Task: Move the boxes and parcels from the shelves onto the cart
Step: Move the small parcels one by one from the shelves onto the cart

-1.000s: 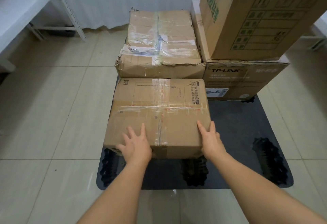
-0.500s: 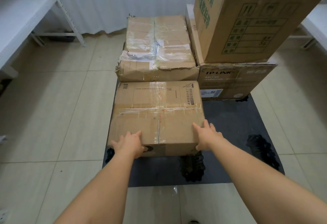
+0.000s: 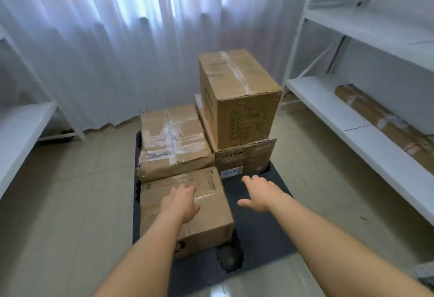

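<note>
Small storeroom. White metal shelving (image 3: 352, 113) right of a low dark cart (image 3: 263, 226) stacked with taped cardboard boxes (image 3: 237, 95); more shelving left of it, white curtain (image 3: 117, 38) behind, tiled floor (image 3: 65, 214).

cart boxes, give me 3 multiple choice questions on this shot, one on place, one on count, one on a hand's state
1. Where is the tall box?
A. on the TP-LINK box
B. on the floor
C. on the right shelf

2. How many boxes are on the cart?
A. two
B. four
C. six

3. What is the right hand doing?
A. gripping a box
B. spread open, holding nothing
C. resting on the shelf

Answers:
1 A: it stands on the TP-LINK box.
2 B: the front box, the taped box, the TP-LINK box and the tall box.
3 B: its fingers are spread over the bare deck, while the left hand lies on the front box; a long parcel remains on the right shelf.
</note>
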